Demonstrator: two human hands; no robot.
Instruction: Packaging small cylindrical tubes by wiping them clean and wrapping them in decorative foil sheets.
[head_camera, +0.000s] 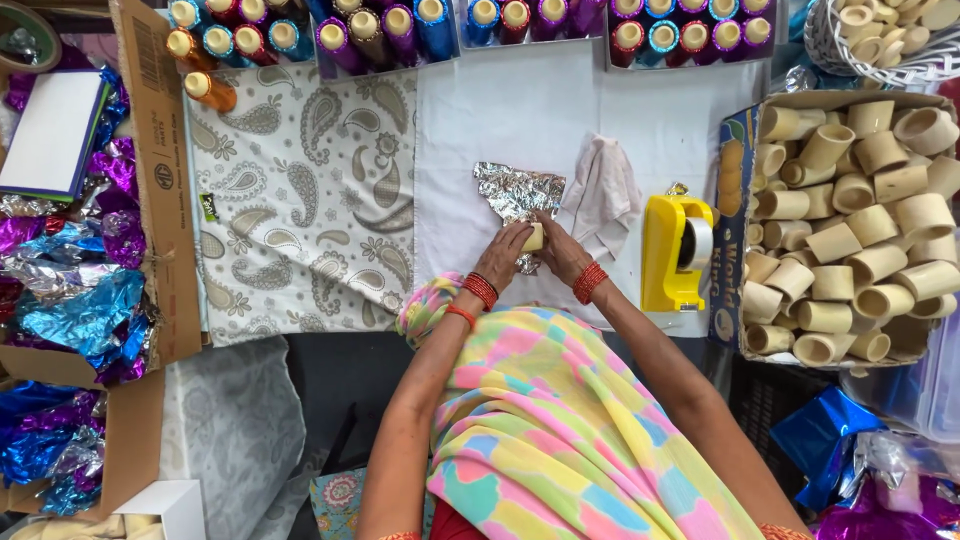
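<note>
Both hands meet at table centre: left hand (503, 256) and right hand (561, 250) each have fingers closed on 1 cream tube (534, 237), held between them. Tube sits on the near edge of silver foil (516, 190). White cloth (602, 192) just right; yellow tape dispenser (672, 254) farther right, beside a box of tubes (860, 220).

Left of the silver foil sheet (518, 190) bare cloth lies open; right of it a crumpled rag (602, 192) and yellow tape dispenser (672, 255) crowd in.
</note>
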